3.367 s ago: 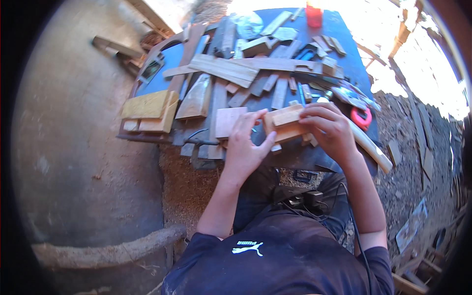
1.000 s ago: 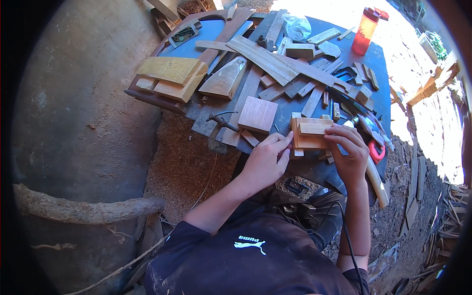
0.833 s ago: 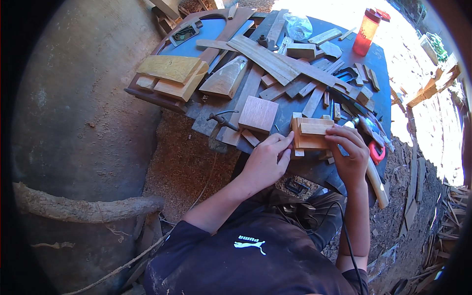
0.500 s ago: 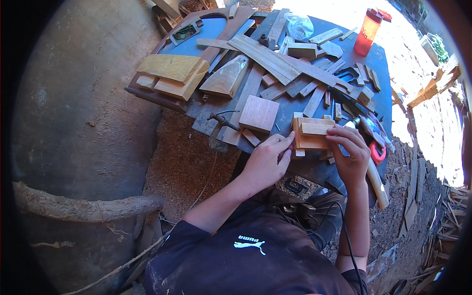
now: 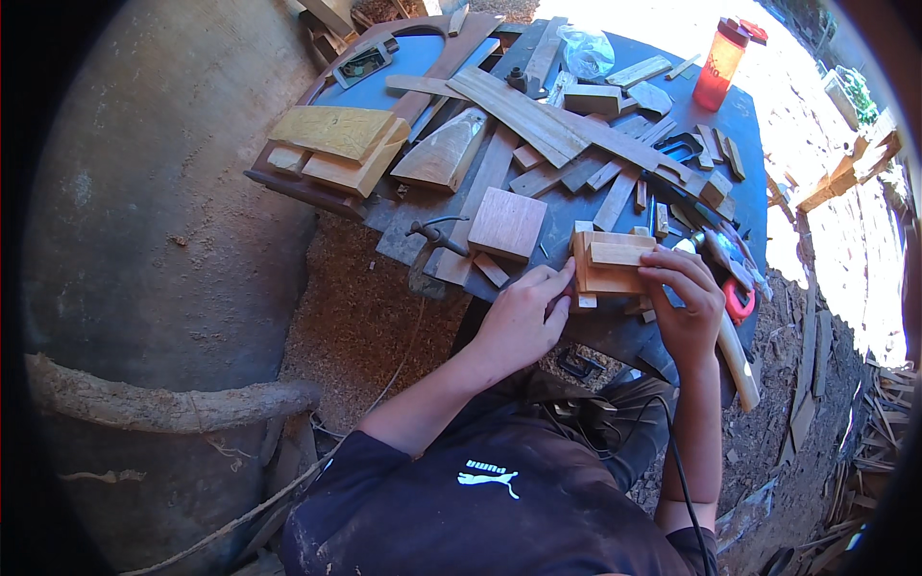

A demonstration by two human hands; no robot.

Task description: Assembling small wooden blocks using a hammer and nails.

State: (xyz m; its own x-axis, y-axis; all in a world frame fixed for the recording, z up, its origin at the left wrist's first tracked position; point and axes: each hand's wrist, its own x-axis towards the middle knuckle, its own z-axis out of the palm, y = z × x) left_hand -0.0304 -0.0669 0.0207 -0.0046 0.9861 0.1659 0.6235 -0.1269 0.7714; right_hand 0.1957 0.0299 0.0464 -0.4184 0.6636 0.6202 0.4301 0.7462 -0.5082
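Note:
A small assembly of stacked light-brown wooden pieces (image 5: 615, 271) sits near the table's front edge, with a narrower strip along its top. My left hand (image 5: 536, 307) has its fingers curled, index fingertip against the assembly's left end. My right hand (image 5: 687, 298) grips the right end, fingertips on top. A square pinkish block (image 5: 504, 223) lies just left of it. A metal clamp (image 5: 430, 240) stands further left at the edge. Beside my right hand are a red-handled tool (image 5: 740, 300) and a long pale wooden piece (image 5: 738, 365).
The table (image 5: 567, 317) carries many offcuts, stacked yellowish boards (image 5: 331, 132), a plastic bag (image 5: 588, 50), a blue tool (image 5: 682, 144) and a red bottle (image 5: 718, 72). A wall (image 5: 163, 192) and curved log (image 5: 163, 403) are at left. Scrap wood (image 5: 884, 413) lies right.
Since the oldest frame the view has shifted. My left thumb and fingers have drawn closer together at the assembly's left end, and the assembly lies more level. Over the last second little has moved.

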